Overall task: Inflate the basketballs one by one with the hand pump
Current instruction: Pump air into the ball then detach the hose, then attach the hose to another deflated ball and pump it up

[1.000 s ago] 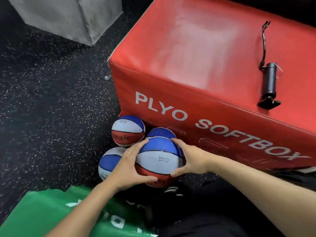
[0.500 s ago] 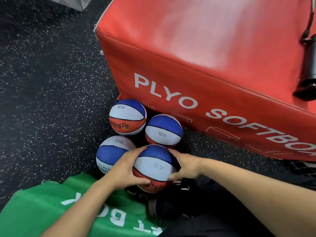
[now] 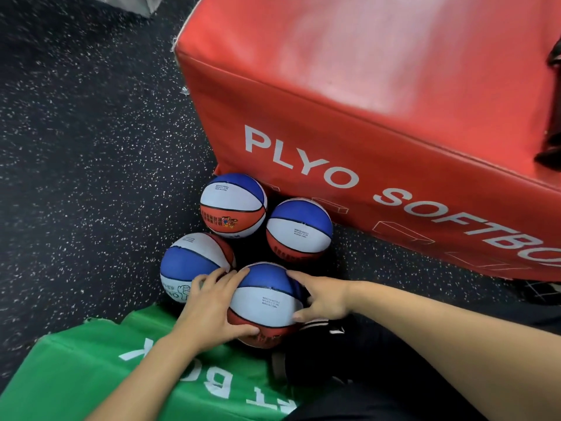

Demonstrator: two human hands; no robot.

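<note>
Several small red, white and blue basketballs sit on the dark floor beside the red box. Both hands hold the nearest basketball: my left hand curls round its left side and my right hand grips its right side. Close behind it lie a left basketball, a far basketball and a right basketball. The black hand pump lies on top of the red box, cut off by the right edge of the view.
The red Plyo soft box fills the upper right. A green soft box lies at the lower left under my left arm. Speckled black rubber floor spreads to the left. My dark-clothed legs are at the bottom right.
The held ball has come down and nearer to me, off the pile, to floor level beside the others. The view has shifted so the pump now sits at the right edge.
</note>
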